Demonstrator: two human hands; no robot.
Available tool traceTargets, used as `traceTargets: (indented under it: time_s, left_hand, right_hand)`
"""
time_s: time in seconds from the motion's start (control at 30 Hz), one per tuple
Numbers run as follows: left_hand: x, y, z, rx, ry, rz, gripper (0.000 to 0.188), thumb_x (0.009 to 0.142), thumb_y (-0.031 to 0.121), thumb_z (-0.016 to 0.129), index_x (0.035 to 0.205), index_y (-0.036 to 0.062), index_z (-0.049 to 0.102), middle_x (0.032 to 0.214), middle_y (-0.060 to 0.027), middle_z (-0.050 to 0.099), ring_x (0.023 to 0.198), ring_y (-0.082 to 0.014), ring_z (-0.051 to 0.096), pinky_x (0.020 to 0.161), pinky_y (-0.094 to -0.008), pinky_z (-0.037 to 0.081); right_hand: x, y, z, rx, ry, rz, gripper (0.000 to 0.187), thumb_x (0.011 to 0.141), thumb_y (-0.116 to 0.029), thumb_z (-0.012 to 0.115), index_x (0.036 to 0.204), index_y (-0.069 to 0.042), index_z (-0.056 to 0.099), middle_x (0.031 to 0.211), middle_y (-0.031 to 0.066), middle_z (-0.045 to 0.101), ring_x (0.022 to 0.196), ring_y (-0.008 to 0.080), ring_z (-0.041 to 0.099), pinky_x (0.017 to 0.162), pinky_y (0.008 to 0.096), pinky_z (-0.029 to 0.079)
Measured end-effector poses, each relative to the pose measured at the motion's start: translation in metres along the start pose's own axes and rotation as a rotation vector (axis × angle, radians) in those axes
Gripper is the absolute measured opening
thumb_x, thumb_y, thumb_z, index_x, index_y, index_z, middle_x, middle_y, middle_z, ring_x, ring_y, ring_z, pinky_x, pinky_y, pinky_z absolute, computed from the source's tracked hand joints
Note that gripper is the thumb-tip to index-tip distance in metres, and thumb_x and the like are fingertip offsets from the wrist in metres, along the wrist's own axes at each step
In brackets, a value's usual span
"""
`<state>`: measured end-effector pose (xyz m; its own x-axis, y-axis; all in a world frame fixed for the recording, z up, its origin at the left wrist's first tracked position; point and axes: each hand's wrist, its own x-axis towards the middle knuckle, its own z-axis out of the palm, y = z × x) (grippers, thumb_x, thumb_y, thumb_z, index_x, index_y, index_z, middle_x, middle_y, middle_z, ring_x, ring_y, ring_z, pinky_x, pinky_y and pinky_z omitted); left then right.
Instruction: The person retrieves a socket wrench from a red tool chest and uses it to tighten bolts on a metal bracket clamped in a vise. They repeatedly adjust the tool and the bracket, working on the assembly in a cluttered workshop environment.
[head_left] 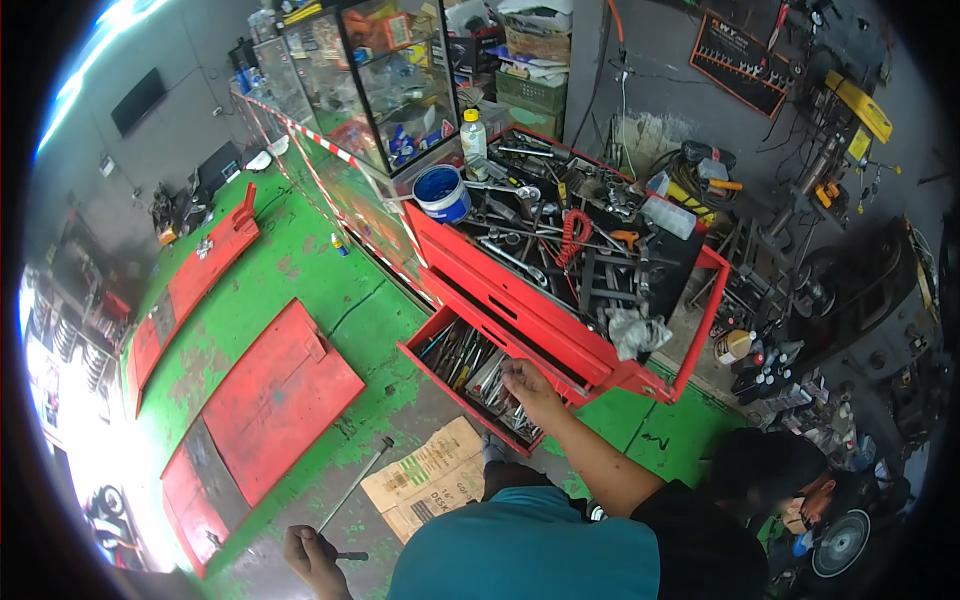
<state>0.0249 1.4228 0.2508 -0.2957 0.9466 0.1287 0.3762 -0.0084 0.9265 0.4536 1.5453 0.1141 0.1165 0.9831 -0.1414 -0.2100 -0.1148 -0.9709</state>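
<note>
Reaching into the pulled-out drawer (470,365) of a red tool cart (560,300) while a long-handled tool (352,492) hangs low on the other side.

The right hand (527,384) is stretched forward from the lower edge, arm nearly straight, its fingers curled down among the loose tools lying in that drawer, just under the cart's cluttered top tray; whether they pinch one tool or only sift through them cannot be told. The left hand (312,558), well away from the cart near the bottom edge, is closed in a fist round the dark grip of the long-handled tool, whose thin shaft slants up toward the cart over a flattened cardboard sheet (430,480). It seems held aside so the other hand can search freely. A blue tub (441,192) sits at the cart's far corner.
</note>
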Motion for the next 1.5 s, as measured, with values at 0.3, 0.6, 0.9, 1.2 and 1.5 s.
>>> traceTargets:
  time_s: [0.3,0.6,0.9,1.2,1.5]
  left_hand:
    - [0.140,0.025,0.065,-0.063,-0.122,-0.087,0.023,0.106,0.025,0.052,0.097,0.0048,0.056,0.069,0.0045,0.043,0.059,-0.0048,0.041,0.048,-0.0234,0.031]
    - [0.206,0.027,0.109,0.114,-0.241,0.046,0.035,0.104,0.032,0.054,0.082,0.0055,0.048,0.061,0.0021,0.039,0.048,-0.0061,0.038,0.044,-0.0245,0.027]
    - [0.245,0.026,0.122,0.098,-0.318,0.049,0.038,0.105,0.036,0.053,0.083,0.0052,0.049,0.059,0.0018,0.037,0.048,-0.0066,0.036,0.045,-0.0251,0.026]
    - [0.246,0.019,0.134,0.113,-0.362,0.076,0.034,0.107,0.030,0.047,0.081,0.0084,0.047,0.060,0.0035,0.034,0.049,-0.0046,0.031,0.043,-0.0230,0.025]
    - [0.244,0.016,0.149,0.070,-0.416,0.044,0.035,0.108,0.031,0.048,0.080,0.0085,0.046,0.062,0.0038,0.033,0.050,-0.0047,0.031,0.043,-0.0230,0.025]
  right_hand:
    - [0.119,0.025,-0.015,0.125,0.245,0.173,0.047,0.103,-0.026,0.061,0.139,-0.002,0.043,0.084,0.0058,0.066,0.059,0.0090,0.053,0.054,0.0242,0.043]
    - [0.123,0.051,-0.009,0.136,0.303,0.295,0.047,0.101,-0.025,0.064,0.141,-0.008,0.045,0.091,0.0048,0.064,0.067,0.0095,0.056,0.059,0.0263,0.046]
    - [0.111,0.032,-0.001,0.178,0.261,0.229,0.039,0.103,-0.023,0.062,0.136,-0.008,0.049,0.088,0.0042,0.065,0.072,0.0097,0.059,0.063,0.0288,0.047]
    - [0.097,0.016,-0.002,0.143,0.245,0.225,0.035,0.104,-0.024,0.060,0.133,-0.006,0.052,0.092,0.0053,0.066,0.080,0.0106,0.061,0.068,0.0277,0.049]
    - [0.071,-0.008,-0.012,0.065,0.191,0.197,0.025,0.105,-0.023,0.058,0.119,-0.003,0.064,0.098,0.0024,0.066,0.090,0.0100,0.063,0.075,0.0272,0.050]
